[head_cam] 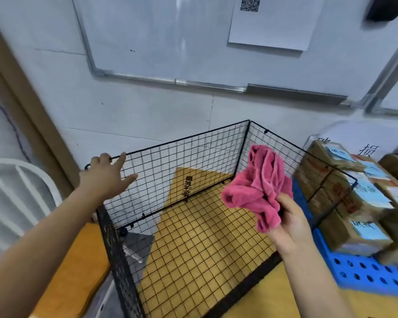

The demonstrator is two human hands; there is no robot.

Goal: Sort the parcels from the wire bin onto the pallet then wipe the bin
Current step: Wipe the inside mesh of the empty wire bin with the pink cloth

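Observation:
A black wire bin stands in the middle of the view, with nothing but its mesh floor showing inside. My left hand is at the bin's far left top rim; the fingers are fairly straight and the fingertips touch the wire. My right hand holds a crumpled pink cloth above the bin's right side. Several brown parcels with pale blue labels are stacked on a blue perforated pallet to the right of the bin.
A whiteboard with a printed sheet hangs on the wall behind the bin. A white plastic chair back stands at the left. The floor under and around the bin is yellow-orange.

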